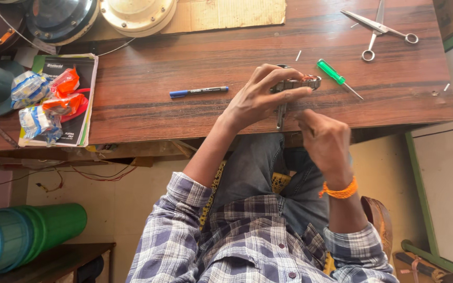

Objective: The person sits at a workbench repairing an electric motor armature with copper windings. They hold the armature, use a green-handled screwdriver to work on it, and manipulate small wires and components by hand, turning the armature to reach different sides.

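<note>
Left hand [260, 97] pinches a small grey metal part with orange wire windings [297, 84] between thumb and fingers, at centre-right of frame over the dark wooden tabletop [148, 78]; long axis roughly left-right, a thin stem hanging toward the tabletop's near edge. Right hand [327, 141] sits just below-right of it, fingers curled together; whether it pinches anything cannot be told. Green-handled screwdriver [336, 76] lies just right of the part.

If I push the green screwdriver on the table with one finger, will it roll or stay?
The green screwdriver would probably roll: its handle looks round and it lies flat on the smooth wooden table. It seems light and stiff, with a thin metal shaft. It lies free, just beyond the left hand, so nothing would stop it.
</note>
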Motion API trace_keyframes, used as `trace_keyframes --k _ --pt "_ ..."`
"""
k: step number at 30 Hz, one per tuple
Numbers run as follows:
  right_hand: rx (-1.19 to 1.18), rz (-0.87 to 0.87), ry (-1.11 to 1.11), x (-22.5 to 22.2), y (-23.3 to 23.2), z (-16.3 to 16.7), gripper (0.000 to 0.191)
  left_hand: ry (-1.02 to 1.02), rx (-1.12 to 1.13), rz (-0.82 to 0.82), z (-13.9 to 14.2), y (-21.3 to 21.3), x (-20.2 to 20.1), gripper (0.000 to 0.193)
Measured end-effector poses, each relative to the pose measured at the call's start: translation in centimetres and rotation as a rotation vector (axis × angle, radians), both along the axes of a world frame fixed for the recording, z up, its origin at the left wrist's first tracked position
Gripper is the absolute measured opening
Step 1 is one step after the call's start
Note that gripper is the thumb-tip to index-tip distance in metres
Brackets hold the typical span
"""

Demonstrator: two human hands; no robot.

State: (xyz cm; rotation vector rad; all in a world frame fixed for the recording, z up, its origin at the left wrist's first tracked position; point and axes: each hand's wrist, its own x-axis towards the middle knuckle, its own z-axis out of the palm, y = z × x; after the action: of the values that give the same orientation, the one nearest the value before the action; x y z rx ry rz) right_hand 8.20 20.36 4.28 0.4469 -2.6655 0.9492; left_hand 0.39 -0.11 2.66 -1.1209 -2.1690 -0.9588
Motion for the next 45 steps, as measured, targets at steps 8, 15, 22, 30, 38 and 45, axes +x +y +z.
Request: trace_keyframes --k 8,15,22,30,38,45 --pt "-0.078 0.019 0.038 1.2 -0.2 -1.2 0.006 0.393 -0.119 0.211 -1.3 0.3 1.3 0.028" --pt "-0.251 -0.009 0.043 1.3 0.7 3.2 0.007 0.019 0.364 0.261 -2.9 2.4 2.6 0.011" --pt "-0.126 0.062 0.122 -5.1 -0.9 4.5 0.003 -0.304 0.744 0.390 -3.5 4.9 4.5 0.009" --pt "-0.090 0.203 0.053 -9.9 -2.5 4.1 0.010 -0.367 0.893 0.472 -2.6 6.2 5.1 0.010" --pt "-0.083 -0.044 -0.146 -10.3 0.7 3.7 0.008 0.122 0.315 0.463 -1.7 3.3 2.8 0.056" --pt "-0.300 -0.033 -0.256 -5.3 3.1 5.0 0.013 -0.038 0.176 0.179 -2.3 1.5 -0.3 0.076"
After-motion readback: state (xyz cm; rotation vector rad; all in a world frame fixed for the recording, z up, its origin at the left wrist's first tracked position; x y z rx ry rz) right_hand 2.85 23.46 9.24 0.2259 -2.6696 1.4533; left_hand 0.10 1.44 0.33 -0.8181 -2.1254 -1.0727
